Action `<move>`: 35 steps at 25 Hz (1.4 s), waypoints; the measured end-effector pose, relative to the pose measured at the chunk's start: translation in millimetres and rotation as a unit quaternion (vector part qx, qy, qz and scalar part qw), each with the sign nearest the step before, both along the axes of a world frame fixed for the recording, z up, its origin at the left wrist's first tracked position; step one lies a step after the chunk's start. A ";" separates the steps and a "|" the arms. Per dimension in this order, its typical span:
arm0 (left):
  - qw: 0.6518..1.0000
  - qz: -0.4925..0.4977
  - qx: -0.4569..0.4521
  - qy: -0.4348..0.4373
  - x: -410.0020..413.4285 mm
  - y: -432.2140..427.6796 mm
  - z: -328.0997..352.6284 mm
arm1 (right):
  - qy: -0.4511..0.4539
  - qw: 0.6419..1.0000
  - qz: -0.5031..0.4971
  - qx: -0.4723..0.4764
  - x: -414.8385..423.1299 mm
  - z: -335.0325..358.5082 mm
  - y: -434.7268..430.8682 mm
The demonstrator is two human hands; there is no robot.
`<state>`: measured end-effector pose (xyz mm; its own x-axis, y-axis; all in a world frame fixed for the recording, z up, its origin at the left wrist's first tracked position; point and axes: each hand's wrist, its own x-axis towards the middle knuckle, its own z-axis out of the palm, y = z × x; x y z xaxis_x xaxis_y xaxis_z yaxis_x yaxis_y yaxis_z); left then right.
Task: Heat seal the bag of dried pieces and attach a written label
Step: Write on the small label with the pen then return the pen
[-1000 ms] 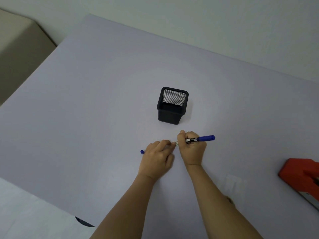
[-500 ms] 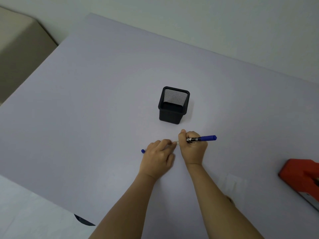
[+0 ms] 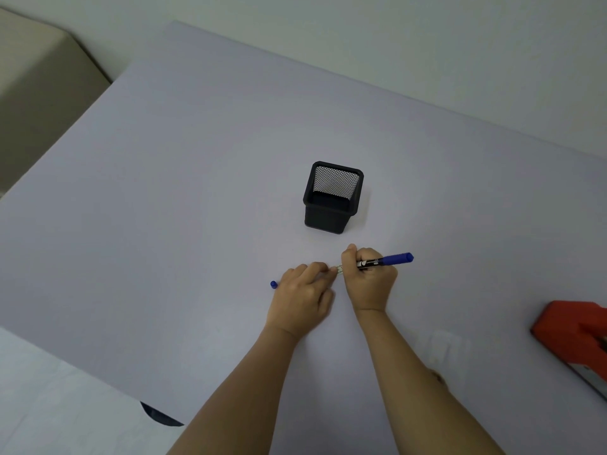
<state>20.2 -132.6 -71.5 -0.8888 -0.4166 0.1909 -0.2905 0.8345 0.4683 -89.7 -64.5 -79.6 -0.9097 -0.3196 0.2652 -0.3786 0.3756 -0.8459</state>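
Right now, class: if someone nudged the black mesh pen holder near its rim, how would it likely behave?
The pen holder looks light: its walls are see-through mesh and nothing shows inside. It stands taller than its base is wide, so a push near the rim would probably tip it. A low push would more likely slide it across the smooth table.

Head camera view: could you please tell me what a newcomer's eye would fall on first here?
The two hands meet at the table's middle: the right hand grips a blue marker, its tip toward the left hand, where a small blue cap peeks out. Just beyond them a black mesh pen holder stands upright, apparently empty. A red device sits at the right edge, cut off by the frame.
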 end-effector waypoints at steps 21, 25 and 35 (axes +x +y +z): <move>1.000 0.000 0.000 -0.010 -0.5 0.8 -1.3 | -0.002 1.000 0.002 0.010 0.5 -1.0 0.0; 1.000 0.001 0.000 -0.011 -0.3 0.3 -1.8 | 0.007 1.000 0.008 0.012 0.7 -0.3 0.4; 1.000 0.002 0.002 -0.010 0.2 0.7 -1.8 | 0.030 0.999 0.033 0.010 2.7 -1.0 1.6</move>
